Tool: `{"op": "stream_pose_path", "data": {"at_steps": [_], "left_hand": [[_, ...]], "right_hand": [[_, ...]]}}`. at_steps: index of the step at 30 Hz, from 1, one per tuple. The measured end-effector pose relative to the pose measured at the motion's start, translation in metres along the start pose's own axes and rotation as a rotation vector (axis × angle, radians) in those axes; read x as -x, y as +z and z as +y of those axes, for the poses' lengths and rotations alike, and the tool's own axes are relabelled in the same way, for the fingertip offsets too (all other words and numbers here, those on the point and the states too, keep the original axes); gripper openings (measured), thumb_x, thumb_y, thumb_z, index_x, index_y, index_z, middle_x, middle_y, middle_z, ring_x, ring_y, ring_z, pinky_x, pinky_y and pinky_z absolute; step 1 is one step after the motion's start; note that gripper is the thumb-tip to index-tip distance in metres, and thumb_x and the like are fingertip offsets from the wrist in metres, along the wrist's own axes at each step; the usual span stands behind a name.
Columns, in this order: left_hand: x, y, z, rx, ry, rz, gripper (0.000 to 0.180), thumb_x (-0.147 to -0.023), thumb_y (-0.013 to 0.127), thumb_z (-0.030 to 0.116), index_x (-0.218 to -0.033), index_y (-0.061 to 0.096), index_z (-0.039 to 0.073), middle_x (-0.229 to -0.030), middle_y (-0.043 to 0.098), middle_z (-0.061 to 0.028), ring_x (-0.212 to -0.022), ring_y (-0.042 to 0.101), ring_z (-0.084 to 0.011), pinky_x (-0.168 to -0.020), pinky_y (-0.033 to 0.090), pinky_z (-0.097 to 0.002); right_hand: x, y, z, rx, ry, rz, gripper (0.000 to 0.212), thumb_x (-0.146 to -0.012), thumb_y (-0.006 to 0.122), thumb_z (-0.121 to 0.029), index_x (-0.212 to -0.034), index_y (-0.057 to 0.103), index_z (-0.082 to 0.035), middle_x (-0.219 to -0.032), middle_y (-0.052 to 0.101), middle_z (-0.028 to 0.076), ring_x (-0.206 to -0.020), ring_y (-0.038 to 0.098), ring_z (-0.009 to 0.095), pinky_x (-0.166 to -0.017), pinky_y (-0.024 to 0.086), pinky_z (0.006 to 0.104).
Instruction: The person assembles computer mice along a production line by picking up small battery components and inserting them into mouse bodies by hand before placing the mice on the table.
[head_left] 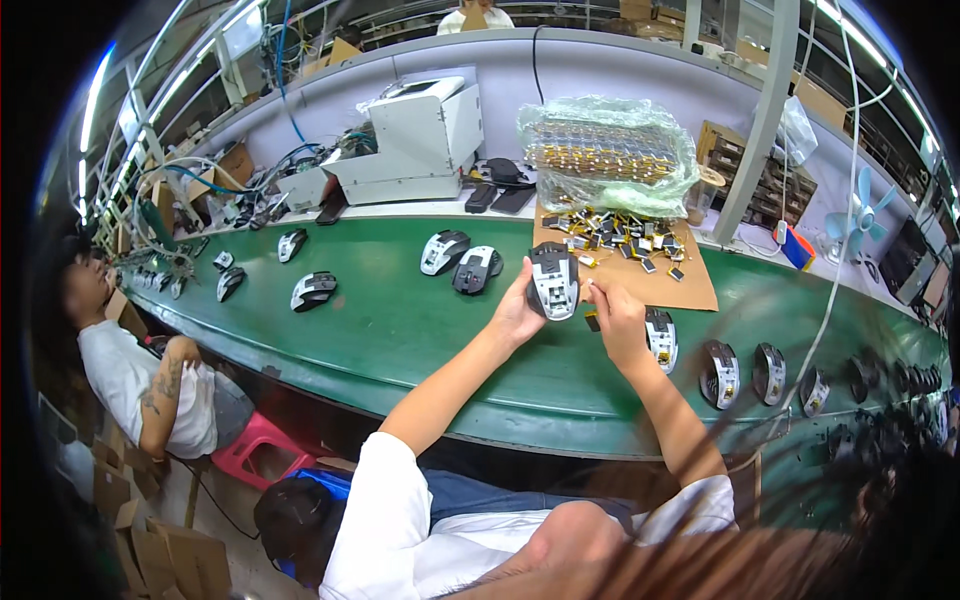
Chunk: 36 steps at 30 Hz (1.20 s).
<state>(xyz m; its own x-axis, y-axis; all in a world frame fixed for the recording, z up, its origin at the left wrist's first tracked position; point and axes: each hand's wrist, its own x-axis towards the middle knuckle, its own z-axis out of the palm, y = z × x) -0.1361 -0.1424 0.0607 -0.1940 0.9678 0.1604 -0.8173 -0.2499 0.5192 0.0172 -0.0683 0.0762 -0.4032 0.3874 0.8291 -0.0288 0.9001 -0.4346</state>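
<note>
My left hand (518,312) grips a black and silver computer mouse (555,285) above the green work surface, its open compartment showing. Just right of that mouse, the thumb and fingers of my right hand (617,318) are pinched together. A small dark flat battery with a yellow edge (592,321) sticks out beneath this hand; its wires are too small to make out. Behind my hands, a pile of similar small batteries (630,238) lies on a cardboard sheet (695,285). Partly hidden by my right hand, another mouse (661,340) rests on the green surface.
More mice (720,375) line the right side of the green belt (420,345); others (445,252) lie to the left. Bubble-wrapped battery trays (610,150) and a white machine (415,140) stand behind. A metal post (757,130) rises at right. A co-worker (150,380) sits at left.
</note>
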Motion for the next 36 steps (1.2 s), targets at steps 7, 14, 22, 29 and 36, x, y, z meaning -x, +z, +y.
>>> {"op": "stream_pose_path", "data": {"at_steps": [7,14,22,29,36], "left_hand": [[0.003,0.002,0.001,0.013,-0.014,0.001,0.049,-0.094,0.036,0.042,-0.126,0.042,0.005,-0.122,0.051,-0.0154,-0.111,0.051,-0.0301,-0.095,0.041,-0.0461],[0.005,-0.008,0.003,-0.018,-0.033,-0.003,0.047,-0.093,0.039,0.039,-0.124,0.045,0.005,-0.119,0.054,-0.0146,-0.108,0.053,-0.0285,-0.095,0.041,-0.0427],[0.002,-0.011,-0.002,0.024,-0.014,0.050,0.044,-0.093,0.041,0.038,-0.121,0.047,0.005,-0.117,0.055,-0.0128,-0.105,0.055,-0.0250,-0.092,0.043,-0.0396],[0.002,-0.011,-0.009,-0.009,0.019,0.050,0.036,-0.093,0.043,0.034,-0.116,0.051,0.007,-0.107,0.060,-0.0080,-0.096,0.058,-0.0199,-0.088,0.045,-0.0369],[0.003,-0.013,-0.015,-0.024,0.027,0.065,0.034,-0.093,0.043,0.033,-0.115,0.051,0.008,-0.107,0.060,-0.0084,-0.097,0.057,-0.0207,-0.088,0.044,-0.0371]], "right_hand": [[-0.005,-0.003,-0.002,-0.176,0.231,0.097,0.006,-0.084,0.057,-0.003,-0.087,0.057,0.003,-0.074,0.063,0.015,-0.065,0.064,0.022,-0.057,0.049,0.0303],[0.004,0.009,-0.006,-0.181,0.192,-0.024,0.009,-0.078,0.061,-0.004,-0.086,0.062,0.001,-0.069,0.061,0.011,-0.059,0.061,0.017,-0.053,0.046,0.0258],[0.004,0.009,-0.023,-0.115,0.165,-0.165,0.008,-0.072,0.066,-0.004,-0.078,0.064,0.001,-0.060,0.057,0.005,-0.049,0.049,0.008,-0.046,0.038,0.0235],[0.008,0.011,-0.021,-0.155,0.226,-0.234,0.009,-0.070,0.064,-0.004,-0.076,0.060,0.001,-0.064,0.055,0.010,-0.053,0.054,0.019,-0.051,0.043,0.0297],[0.008,0.014,-0.017,-0.127,0.116,-0.319,0.008,-0.070,0.062,-0.005,-0.076,0.059,0.000,-0.066,0.053,0.011,-0.057,0.055,0.025,-0.054,0.044,0.0330]]}}
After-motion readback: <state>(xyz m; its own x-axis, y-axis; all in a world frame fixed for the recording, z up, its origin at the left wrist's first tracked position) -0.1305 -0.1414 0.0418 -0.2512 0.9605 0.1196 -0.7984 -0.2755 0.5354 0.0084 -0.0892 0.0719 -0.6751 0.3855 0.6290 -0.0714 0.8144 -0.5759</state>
